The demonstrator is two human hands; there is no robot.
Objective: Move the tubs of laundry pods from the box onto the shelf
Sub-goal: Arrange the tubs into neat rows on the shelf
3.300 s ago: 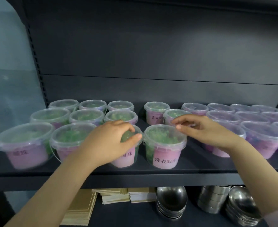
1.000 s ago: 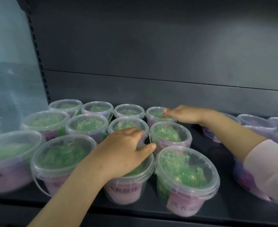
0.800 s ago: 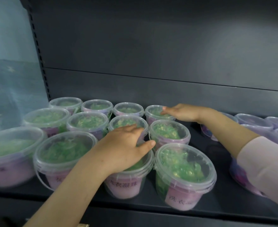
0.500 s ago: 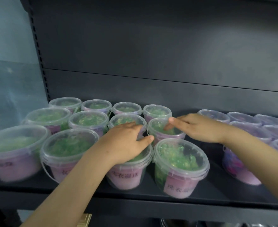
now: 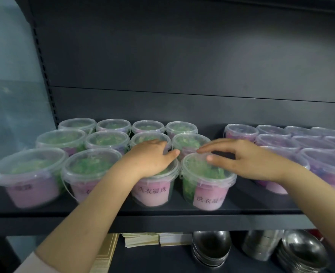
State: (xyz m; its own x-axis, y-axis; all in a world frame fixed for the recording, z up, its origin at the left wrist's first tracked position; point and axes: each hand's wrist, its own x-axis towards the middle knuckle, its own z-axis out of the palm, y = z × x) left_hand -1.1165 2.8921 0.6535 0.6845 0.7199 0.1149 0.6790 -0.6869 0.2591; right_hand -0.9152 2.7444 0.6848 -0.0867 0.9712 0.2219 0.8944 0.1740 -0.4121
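left hand (image 5: 152, 156) lying palm-down on lid of third front tub (image 5: 152, 192), fingers relaxed, gripping nothing. right hand (image 5: 247, 160) reaching over fourth front tub (image 5: 208, 186), fingers nearly straight, thumb touching lid. both tubs standing upright at front edge of shelf (image 5: 162, 219), just beside each other, among green-pod tubs (image 5: 106, 139). purple-pod tubs (image 5: 277, 140) sitting apart to right.

My left hand (image 5: 151, 157) hides most of one front tub (image 5: 152, 192) lid. The far-left label (image 5: 22, 187) is too blurred for me to read, and the purple tubs (image 5: 324, 160) run off the right edge.
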